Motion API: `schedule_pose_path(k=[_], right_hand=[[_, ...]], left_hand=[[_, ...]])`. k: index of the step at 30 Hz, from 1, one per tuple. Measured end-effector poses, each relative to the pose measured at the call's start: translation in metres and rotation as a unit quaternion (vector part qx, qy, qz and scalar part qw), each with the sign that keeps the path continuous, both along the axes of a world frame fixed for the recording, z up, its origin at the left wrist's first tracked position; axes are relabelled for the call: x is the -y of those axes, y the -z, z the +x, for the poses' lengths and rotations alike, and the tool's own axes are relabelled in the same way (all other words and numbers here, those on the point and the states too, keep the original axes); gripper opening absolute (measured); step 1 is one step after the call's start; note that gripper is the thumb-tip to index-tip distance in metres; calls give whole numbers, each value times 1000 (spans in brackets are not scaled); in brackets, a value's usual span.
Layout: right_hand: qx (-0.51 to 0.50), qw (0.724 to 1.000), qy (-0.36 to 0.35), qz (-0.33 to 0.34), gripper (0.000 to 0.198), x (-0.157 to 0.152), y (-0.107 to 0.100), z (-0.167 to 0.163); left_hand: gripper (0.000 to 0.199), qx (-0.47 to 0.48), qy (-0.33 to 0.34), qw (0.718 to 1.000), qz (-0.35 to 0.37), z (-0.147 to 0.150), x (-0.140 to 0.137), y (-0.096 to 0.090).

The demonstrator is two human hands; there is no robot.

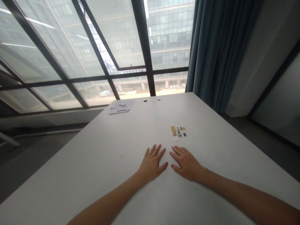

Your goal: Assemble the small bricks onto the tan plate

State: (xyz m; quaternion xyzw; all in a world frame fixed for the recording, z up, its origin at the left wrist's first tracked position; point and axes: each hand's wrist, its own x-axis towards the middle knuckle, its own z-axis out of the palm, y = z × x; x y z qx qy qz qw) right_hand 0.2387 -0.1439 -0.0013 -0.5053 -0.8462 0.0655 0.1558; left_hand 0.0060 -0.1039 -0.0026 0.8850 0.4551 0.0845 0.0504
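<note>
Two forearms [117,197]; left hand [150,165], right hand [187,164], fingers [161,153] spread wide, near one cluster of pieces [172,128]; surface [82,175] side edges well apart.

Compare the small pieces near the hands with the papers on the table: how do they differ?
The small pieces mix yellow, dark and whitish, while the papers look white. The papers are broad sheets; the small pieces are much smaller. The small pieces lie just beyond the right hand, the papers much farther off. Both rest on the table.
</note>
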Motion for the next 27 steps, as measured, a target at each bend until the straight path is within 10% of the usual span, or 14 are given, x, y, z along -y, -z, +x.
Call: schedule_pose_path(k=[27], right_hand=[[-43,997,48,49,52,-10,8,3]], left_hand=[[65,7,-5,1000,-1,6,5,-5]])
